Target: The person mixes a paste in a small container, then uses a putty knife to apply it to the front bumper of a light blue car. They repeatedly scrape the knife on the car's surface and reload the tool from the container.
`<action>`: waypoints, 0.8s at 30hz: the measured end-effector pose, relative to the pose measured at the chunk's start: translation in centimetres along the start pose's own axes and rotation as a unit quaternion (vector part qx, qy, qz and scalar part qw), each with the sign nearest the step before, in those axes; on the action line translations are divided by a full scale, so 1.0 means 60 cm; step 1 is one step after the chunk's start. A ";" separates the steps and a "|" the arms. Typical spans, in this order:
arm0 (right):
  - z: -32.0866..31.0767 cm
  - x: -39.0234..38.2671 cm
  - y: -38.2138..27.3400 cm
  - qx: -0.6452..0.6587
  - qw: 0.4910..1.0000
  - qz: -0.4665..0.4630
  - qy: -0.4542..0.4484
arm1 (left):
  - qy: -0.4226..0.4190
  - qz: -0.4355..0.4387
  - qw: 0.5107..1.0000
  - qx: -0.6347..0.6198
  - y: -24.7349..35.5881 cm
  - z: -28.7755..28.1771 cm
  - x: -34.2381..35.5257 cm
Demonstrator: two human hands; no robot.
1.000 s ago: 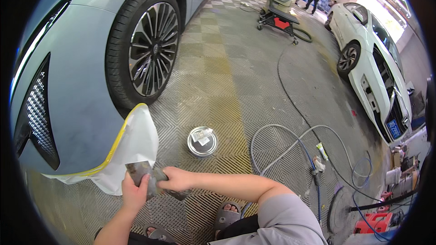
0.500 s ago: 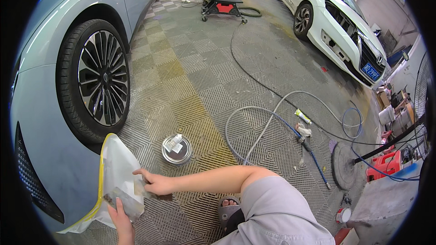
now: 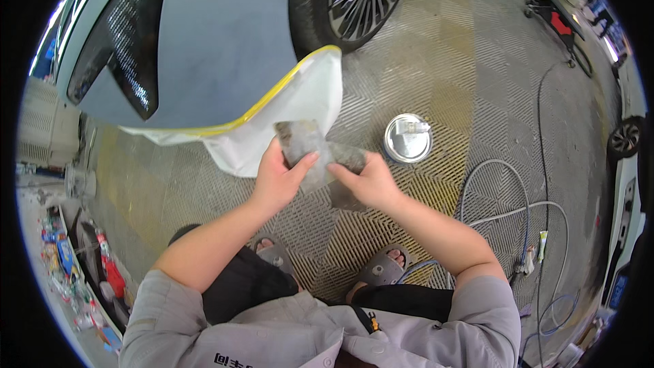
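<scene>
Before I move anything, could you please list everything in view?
Car front: one, grey-blue, upper left
Near wheel: one, black and silver, top centre
Masking sheet: one, white, yellow border, along car front
Flat scrapers: two, smeared grey, centre
Round tin: one, silver, right of scrapers
Squeeze tube: one, white, green, right floor
Hoses: several, grey and blue, right
Wheeled stool: one, black and red, upper right
Second car: one, white, right edge
Sandals: two, grey, bottom centre
Left hand: one, bare, holding scraper
Right hand: one, bare, holding scraper
</scene>
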State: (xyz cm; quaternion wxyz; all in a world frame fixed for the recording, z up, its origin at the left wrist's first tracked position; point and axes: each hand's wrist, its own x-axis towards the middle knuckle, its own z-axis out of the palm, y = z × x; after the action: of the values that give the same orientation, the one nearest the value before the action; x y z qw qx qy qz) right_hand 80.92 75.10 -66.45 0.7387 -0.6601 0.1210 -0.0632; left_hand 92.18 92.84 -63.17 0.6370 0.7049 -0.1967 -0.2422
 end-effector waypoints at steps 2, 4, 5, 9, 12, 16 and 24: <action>-0.021 0.004 -0.013 -0.065 0.996 0.026 -0.058 | -0.019 -0.002 1.000 -0.009 0.004 0.003 0.002; -0.037 0.007 -0.016 -0.165 0.981 -0.001 -0.105 | -0.038 -0.016 0.999 0.018 0.006 0.006 0.000; -0.040 0.010 -0.014 -0.147 0.979 0.020 -0.141 | -0.047 -0.014 0.999 0.019 0.006 0.006 0.001; -0.050 0.017 -0.013 -0.057 0.978 0.085 -0.181 | -0.060 -0.031 0.997 0.047 0.008 0.003 0.011; -0.052 0.019 -0.025 -0.038 0.976 0.127 -0.172 | -0.060 -0.019 0.997 0.049 0.012 0.000 0.015; -0.051 0.019 -0.036 -0.058 0.974 0.103 -0.191 | -0.072 0.000 0.996 0.049 0.016 0.001 0.010; -0.043 0.005 -0.003 -0.038 0.942 0.145 -0.299 | -0.129 -0.003 0.988 0.080 0.009 -0.003 -0.007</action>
State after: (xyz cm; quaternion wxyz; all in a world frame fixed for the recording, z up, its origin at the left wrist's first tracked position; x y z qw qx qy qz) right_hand 80.55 72.53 -66.56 0.7166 -0.6514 -0.0089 0.2493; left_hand 91.95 93.16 -62.60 0.5469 0.7172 -0.2936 -0.3168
